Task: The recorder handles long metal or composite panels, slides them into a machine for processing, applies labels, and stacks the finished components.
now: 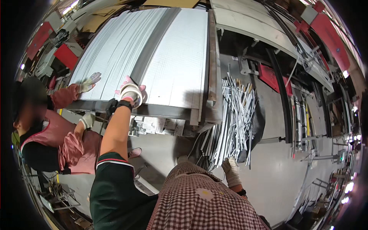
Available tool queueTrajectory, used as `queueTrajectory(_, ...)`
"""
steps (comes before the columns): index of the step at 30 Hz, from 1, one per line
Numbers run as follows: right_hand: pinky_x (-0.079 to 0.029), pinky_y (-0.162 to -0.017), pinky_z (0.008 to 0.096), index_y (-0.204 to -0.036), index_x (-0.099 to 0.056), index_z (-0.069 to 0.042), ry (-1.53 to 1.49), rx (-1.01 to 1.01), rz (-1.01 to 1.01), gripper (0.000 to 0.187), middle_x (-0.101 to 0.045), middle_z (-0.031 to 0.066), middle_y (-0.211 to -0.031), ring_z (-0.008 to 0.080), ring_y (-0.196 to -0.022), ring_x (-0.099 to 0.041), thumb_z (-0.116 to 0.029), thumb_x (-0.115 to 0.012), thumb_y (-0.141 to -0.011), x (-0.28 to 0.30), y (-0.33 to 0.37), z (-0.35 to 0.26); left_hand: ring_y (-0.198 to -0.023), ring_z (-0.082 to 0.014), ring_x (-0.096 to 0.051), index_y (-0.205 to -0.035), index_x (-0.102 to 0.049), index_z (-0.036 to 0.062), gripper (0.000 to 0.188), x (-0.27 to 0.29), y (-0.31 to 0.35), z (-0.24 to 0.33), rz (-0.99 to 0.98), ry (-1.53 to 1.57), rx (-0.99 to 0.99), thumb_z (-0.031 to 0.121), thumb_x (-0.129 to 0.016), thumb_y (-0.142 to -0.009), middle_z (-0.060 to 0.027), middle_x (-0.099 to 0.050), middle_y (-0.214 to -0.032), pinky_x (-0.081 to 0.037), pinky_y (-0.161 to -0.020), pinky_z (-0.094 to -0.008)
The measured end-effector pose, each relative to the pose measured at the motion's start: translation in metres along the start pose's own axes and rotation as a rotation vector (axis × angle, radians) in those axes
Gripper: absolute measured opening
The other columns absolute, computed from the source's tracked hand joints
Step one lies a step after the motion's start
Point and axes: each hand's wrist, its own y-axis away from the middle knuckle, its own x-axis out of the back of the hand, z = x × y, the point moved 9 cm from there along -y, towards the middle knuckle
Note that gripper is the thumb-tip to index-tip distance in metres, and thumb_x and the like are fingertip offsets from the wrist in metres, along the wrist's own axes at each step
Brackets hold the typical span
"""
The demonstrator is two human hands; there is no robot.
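Observation:
My left hand [130,90], in a glove with pink fingertips, is at the near end of a long dark grey strip [152,48], its thumb on the right side and fingers on the left. The fingers seem closed on that end, though the grip is partly hidden. Around this hand sits a pale ring [138,100] like a roll of tape. The strip lies across a stack of long white panels [178,57]. My right hand [231,170], in a pale glove, hangs low at my side with its fingers loosely apart, holding nothing visible. Nearest to it are thin metal strips [235,119].
On my left a co-worker in pink [73,140] rests one gloved hand [90,82] on the panels. A dark frame [165,110] edges the stack. Loose strips cover the floor to the right, beside a machine with red parts [268,76].

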Motion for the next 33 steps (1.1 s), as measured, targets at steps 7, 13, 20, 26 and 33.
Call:
queueTrajectory(7, -0.048, -0.077, 0.0218, -0.126, -0.047, -0.004, 0.167, 0.172, -0.217, 0.046, -0.06, 0.0007, -0.097, 0.0102, -0.087, -0.058, -0.022, -0.066, -0.088, -0.055, -0.018, 0.006, -0.13, -0.0317, -0.035, -0.134, -0.04, 0.0072, 0.092, 0.024, 0.052, 0.044, 0.278, 0.108, -0.471, 0.054, -0.076, -0.063, -0.0169, -0.045, -0.134, -0.02, -0.11, -0.0521)
queueTrajectory(13, -0.033, -0.104, 0.0386, -0.137, -0.034, -0.003, 0.374, 0.043, -0.367, 0.06, -0.048, 0.0093, -0.131, 0.0209, -0.123, -0.044, -0.029, -0.062, -0.09, -0.2, -0.045, -0.002, -0.113, -0.0302, -0.046, -0.124, -0.051, 0.0094, 0.077, -0.043, 0.189, 0.13, -0.188, -0.184, -1.122, 0.044, -0.076, -0.06, -0.0106, -0.048, -0.124, -0.035, -0.095, -0.044)
queueTrajectory(20, -0.05, -0.079, 0.0327, -0.115, -0.056, -0.005, -0.002, -0.105, -0.179, 0.036, -0.061, 0.0103, -0.099, 0.0218, -0.092, -0.059, -0.029, -0.063, -0.089, -0.217, -0.098, 0.024, -0.137, -0.0335, -0.026, -0.139, -0.036, 0.0062, 0.088, -0.129, 0.252, 0.107, -0.049, 0.189, -1.254, 0.051, -0.068, -0.07, -0.015, -0.032, -0.147, -0.018, -0.113, -0.0482)
queueTrajectory(26, -0.048, -0.068, 0.0267, -0.104, -0.058, -0.011, 0.085, -0.135, -0.126, 0.026, -0.056, 0.0, -0.088, 0.0127, -0.075, -0.053, -0.028, -0.067, -0.086, -0.201, -0.069, 0.009, -0.131, -0.0358, -0.035, -0.134, -0.043, 0.0069, 0.07, -0.107, 0.241, 0.106, 0.125, 0.502, -1.167, 0.033, -0.069, -0.075, -0.0149, -0.039, -0.142, -0.025, -0.11, -0.0483)
queueTrajectory(33, -0.034, -0.055, 0.0242, -0.079, -0.05, -0.015, 0.174, -0.152, 0.024, 0.02, -0.043, -0.0052, -0.068, 0.0095, -0.061, -0.041, -0.026, -0.054, -0.095, -0.061, -0.012, 0.003, -0.13, -0.0299, -0.033, -0.128, -0.049, 0.0082, 0.069, -0.1, 0.22, 0.145, 0.211, -0.091, -1.127, 0.054, -0.059, -0.077, -0.0101, -0.047, -0.132, -0.021, -0.111, -0.0439)
